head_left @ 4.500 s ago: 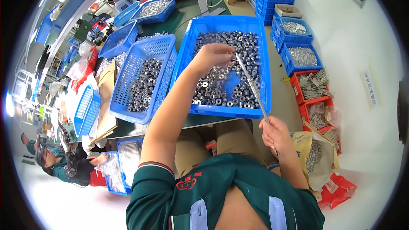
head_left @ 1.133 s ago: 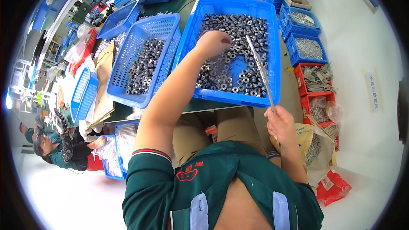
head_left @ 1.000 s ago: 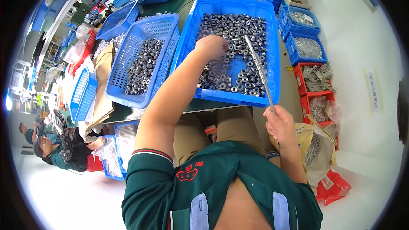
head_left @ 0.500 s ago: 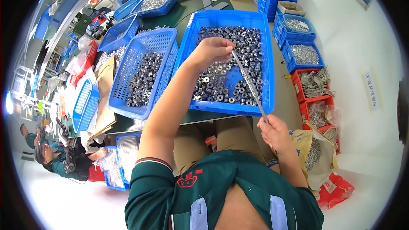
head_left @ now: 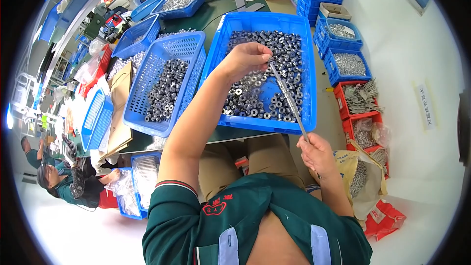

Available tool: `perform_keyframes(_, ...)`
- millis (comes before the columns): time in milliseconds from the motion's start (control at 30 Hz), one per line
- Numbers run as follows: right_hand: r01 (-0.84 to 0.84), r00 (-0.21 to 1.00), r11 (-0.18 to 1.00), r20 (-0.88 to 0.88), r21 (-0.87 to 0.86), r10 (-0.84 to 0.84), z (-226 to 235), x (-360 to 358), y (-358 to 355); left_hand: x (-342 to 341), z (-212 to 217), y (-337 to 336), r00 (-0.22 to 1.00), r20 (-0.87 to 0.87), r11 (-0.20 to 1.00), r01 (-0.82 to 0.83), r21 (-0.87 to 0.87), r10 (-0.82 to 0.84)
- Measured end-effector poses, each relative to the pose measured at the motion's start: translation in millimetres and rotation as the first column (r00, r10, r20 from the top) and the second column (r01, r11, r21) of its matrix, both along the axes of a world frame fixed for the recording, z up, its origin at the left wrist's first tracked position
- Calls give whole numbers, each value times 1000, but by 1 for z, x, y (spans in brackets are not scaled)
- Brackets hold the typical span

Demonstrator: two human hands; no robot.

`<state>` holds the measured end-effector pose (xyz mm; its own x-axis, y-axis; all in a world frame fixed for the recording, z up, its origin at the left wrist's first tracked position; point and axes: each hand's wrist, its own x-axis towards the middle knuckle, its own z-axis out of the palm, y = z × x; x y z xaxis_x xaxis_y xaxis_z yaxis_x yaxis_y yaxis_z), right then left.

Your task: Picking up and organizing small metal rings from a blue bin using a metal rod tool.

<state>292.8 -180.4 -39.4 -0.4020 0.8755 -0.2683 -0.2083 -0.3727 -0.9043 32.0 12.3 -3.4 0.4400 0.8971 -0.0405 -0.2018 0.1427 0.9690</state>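
Note:
A thin metal rod point(head_left: 276, 74) slants over a large blue tub, with several small silvery metal rings point(head_left: 288, 99) threaded along its middle. My right hand point(head_left: 317, 154) is closed round the rod's lower end, just outside the tub's near edge. At the upper end my left hand point(head_left: 248, 61) is closed, thumb and fingertips pinched at the rod's tip; any small piece between them is too small to make out. Beneath both, the blue tub point(head_left: 311, 83) holds many loose dark and silvery metal rings point(head_left: 245, 104), its blue floor showing in patches.
Left of the tub stands a blue perforated basket point(head_left: 139, 95) of similar rings. Flattened cardboard point(head_left: 120, 113) lies beyond it. On the right are red bins point(head_left: 355, 99) of metal rods, blue crates point(head_left: 347, 64) of parts and an open sack point(head_left: 360, 179). Another person point(head_left: 73, 186) sits far left.
My left hand has shifted very slightly at the rod's tip. My right hand keeps its hold, and the rod stays at nearly the same slant.

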Motion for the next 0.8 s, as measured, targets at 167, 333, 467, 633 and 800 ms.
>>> perform_keyframes(167,19,998,999,66,29,-21,3,-6,2,19,-1,-10,968,-55,968,243,-61,-246)
perform_keyframes(333,69,992,997,99,40,-73,2,-6,1,13,0,-3,965,-52,963,251,-93,-257)
perform_keyframes(467,69,996,997,47,39,-71,2,-6,0,-5,-27,17,678,-652,865,47,500,340)
perform_keyframes(633,75,997,996,26,39,-76,3,-3,0,12,-43,12,214,-915,826,397,400,341)
perform_keyframes(800,81,997,996,2,26,-81,4,-4,-1,22,-47,6,-17,-911,809,468,357,412)
